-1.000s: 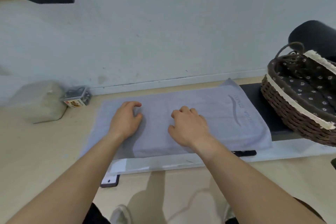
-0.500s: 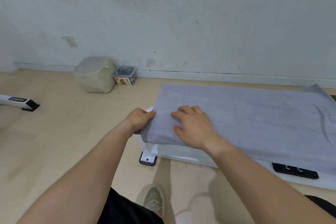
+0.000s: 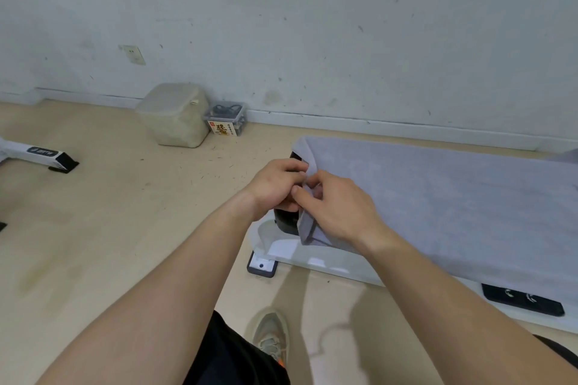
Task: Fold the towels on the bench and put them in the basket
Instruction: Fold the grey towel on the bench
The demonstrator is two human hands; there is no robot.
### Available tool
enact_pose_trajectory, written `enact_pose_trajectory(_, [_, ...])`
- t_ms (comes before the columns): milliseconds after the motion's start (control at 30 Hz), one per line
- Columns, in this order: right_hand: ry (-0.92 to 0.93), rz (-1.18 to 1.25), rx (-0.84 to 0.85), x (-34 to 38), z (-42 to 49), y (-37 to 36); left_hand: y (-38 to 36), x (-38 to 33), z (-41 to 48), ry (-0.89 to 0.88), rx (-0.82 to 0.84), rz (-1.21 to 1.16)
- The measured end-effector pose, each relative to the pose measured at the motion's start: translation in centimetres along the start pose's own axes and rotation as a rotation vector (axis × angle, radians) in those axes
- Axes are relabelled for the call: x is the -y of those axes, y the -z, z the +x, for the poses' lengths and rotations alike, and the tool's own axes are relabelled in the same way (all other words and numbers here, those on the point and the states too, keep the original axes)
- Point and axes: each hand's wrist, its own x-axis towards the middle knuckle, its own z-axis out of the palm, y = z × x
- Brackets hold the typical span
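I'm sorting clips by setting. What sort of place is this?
Probably a home gym or spare room: a padded bench under the towel, a scuffed bare wall, and a plastic tub on the wooden floor.

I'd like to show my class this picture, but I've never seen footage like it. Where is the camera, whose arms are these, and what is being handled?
There is no machine: a person wears the camera on the head, looking forward and down, so both bare arms are the wearer's. A grey towel lies spread along a low bench. The left hand and right hand meet at the towel's left end and pinch its edge there. By the wall stand a beige tub and a small clear box. A shoe shows below.
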Motion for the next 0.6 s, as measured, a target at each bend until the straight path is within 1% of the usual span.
enact_pose_trajectory(100, [-0.092,0.047,0.012,-1.0,0.4,0.5,-0.1,-0.6,-0.2,0.005,0.095,0.072])
enact_pose_trajectory(167, [-0.118,0.024,0.040,-1.9,0.6,0.8,-0.2,-1.2,0.1,0.000,0.110,0.168])
enact_pose_trajectory(200, [-0.121,0.002,0.058,-2.2,0.6,1.0,-0.3,-1.3,0.7,-0.010,0.058,0.222])
enact_pose_trajectory(233, [-0.115,-0.009,0.071,-2.5,0.6,1.1,-0.4,-1.3,1.5,-0.029,-0.035,0.272])
enact_pose_trajectory(300, [-0.096,-0.015,0.086,-3.0,0.4,1.2,-0.3,-1.2,4.0,-0.068,-0.285,0.349])
enact_pose_trajectory(333, [-0.085,-0.028,0.089,-3.1,0.3,1.2,-0.1,-1.0,5.4,-0.066,-0.378,0.375])
enact_pose_trajectory(367, [-0.069,-0.048,0.093,-3.2,0.2,1.2,0.0,-0.8,6.6,-0.035,-0.420,0.390])
enact_pose_trajectory(400, [-0.051,-0.065,0.101,-3.4,0.1,1.2,0.1,-0.7,7.9,0.015,-0.421,0.408])
enact_pose_trajectory(467, [-0.007,-0.068,0.132,-3.7,0.0,1.0,0.1,-0.5,10.3,0.089,-0.362,0.445])
enact_pose_trajectory(533, [0.036,-0.057,0.166,-3.8,-0.1,0.6,-0.3,-0.6,12.2,0.074,-0.318,0.471])
enact_pose_trajectory(600, [0.088,-0.071,0.183,-3.7,-0.2,0.2,-0.6,-0.9,13.5,0.030,-0.328,0.469])
